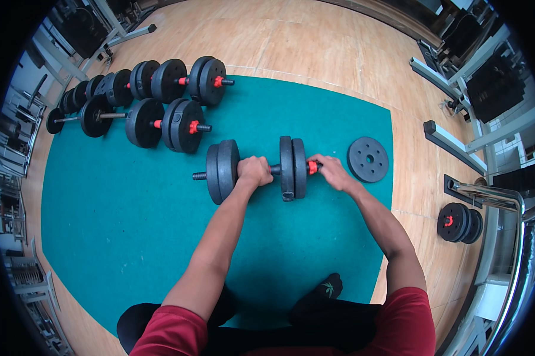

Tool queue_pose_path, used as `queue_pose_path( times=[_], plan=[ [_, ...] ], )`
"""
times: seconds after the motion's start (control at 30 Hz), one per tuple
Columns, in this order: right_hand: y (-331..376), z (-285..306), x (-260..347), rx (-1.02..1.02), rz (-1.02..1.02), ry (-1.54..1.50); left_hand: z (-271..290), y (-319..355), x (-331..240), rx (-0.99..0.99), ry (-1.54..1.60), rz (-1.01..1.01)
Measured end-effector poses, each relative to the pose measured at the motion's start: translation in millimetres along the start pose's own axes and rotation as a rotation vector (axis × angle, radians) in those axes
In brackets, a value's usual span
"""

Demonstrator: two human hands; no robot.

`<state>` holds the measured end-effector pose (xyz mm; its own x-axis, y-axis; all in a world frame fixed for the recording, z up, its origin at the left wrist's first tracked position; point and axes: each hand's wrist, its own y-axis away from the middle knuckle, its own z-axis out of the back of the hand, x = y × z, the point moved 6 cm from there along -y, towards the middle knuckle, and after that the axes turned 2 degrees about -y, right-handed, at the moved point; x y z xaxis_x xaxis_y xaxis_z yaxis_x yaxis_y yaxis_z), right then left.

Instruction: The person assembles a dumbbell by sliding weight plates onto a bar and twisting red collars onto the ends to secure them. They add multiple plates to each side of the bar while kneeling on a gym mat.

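Note:
A dumbbell [225, 172] with black plates at both ends lies across the green mat in front of me. My left hand [255, 171] is closed round its handle, just inside the left pair of plates. At the right end, the fingers of my right hand [334, 172] close on the red spin-lock nut [312, 167], which sits beside the outer plate [299, 168]. The threaded tip on the left shows bare metal with no nut on it. A loose round weight plate [368, 159] with several holes lies flat on the mat, right of my right hand.
Rows of loaded dumbbells [184, 126] stand on the mat's far left. The green mat [131, 225] borders a wood-look floor [315, 44]. Another dumbbell [454, 222] rests at the right beside machine frames [451, 145]. My foot [331, 286] is near the lower middle.

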<state>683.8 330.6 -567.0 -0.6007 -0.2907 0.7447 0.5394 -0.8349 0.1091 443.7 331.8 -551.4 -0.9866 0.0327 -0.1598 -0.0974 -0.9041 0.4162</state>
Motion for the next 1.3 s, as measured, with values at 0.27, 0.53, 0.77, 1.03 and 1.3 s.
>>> queue_pose_path(
  times=[0.27, 0.53, 0.77, 1.03, 1.3],
  plan=[
    [-6.6, 49.1, -35.1, -0.054, -0.473, -0.406, -2.0, -1.5, 1.7, 0.051, -0.053, 0.039],
    [-5.1, 36.2, -12.6, 0.197, -0.642, 0.203, -0.9, -1.9, -2.2, 0.056, -0.041, 0.025],
    [-12.1, 24.2, 16.9, 0.168, -0.319, -0.012, 1.9, -2.1, 0.0, 0.059, -0.050, 0.021],
    [-22.3, 21.5, 8.0, 0.080, -0.233, -0.180, -2.2, -3.3, 0.9, 0.044, -0.053, 0.030],
    [-6.7, 16.8, 57.8, 0.225, -0.064, 0.033, -2.2, -2.3, 6.0, -0.015, 0.003, 0.015]
  ],
)
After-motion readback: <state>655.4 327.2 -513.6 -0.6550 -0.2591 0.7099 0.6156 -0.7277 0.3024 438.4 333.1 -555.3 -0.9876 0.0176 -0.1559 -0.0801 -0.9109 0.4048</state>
